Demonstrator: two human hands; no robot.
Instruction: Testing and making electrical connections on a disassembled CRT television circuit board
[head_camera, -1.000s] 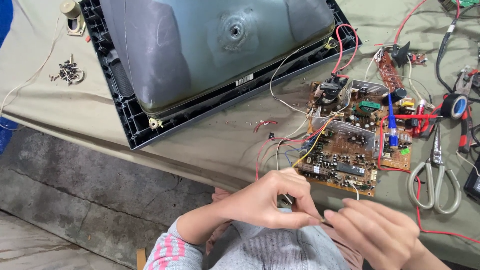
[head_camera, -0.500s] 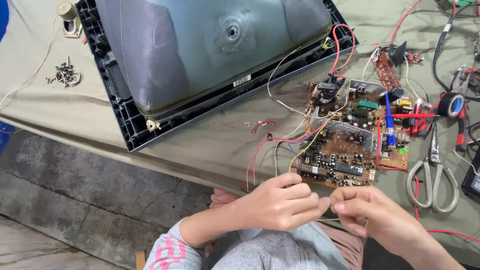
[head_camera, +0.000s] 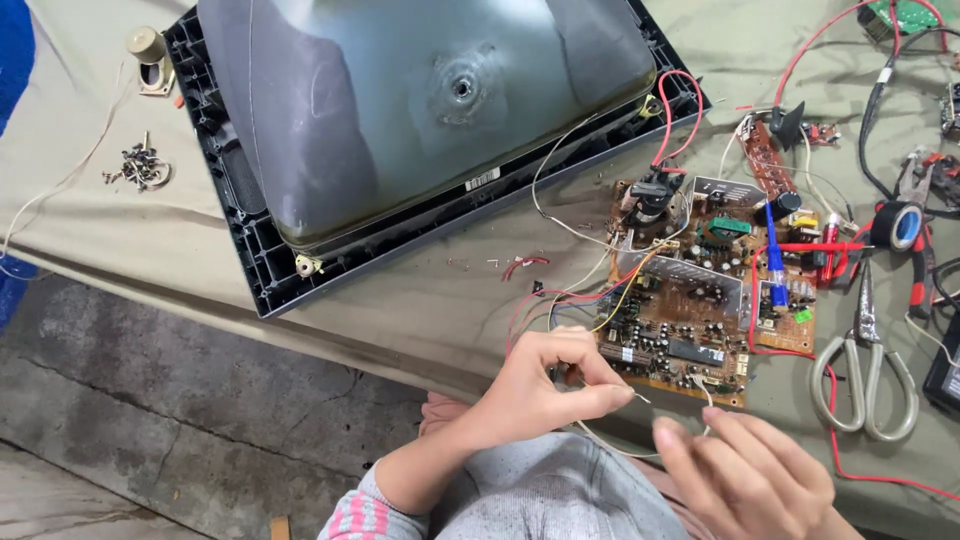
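Observation:
My left hand (head_camera: 545, 390) pinches a thin white wire (head_camera: 640, 397) between thumb and forefinger, just in front of the brown circuit board (head_camera: 700, 300). Its bare end sticks out to the right of my fingertips. My right hand (head_camera: 745, 475) is lower right, fingers curled, with a loop of the same wire (head_camera: 610, 443) running under it; whether it grips the wire I cannot tell. Several red, yellow and white wires run from the board toward my left hand.
A grey picture tube in a black frame (head_camera: 420, 130) lies face down at the back. Scissors (head_camera: 865, 370), a tape roll (head_camera: 900, 225) and pliers (head_camera: 915, 200) lie right of the board. A small pile of screws (head_camera: 140, 168) sits at far left. The cloth-covered table edge (head_camera: 200, 310) drops to a concrete floor.
My hands were touching half a second ago; now they have come apart, the right hand moving down and right while the left keeps the wire end.

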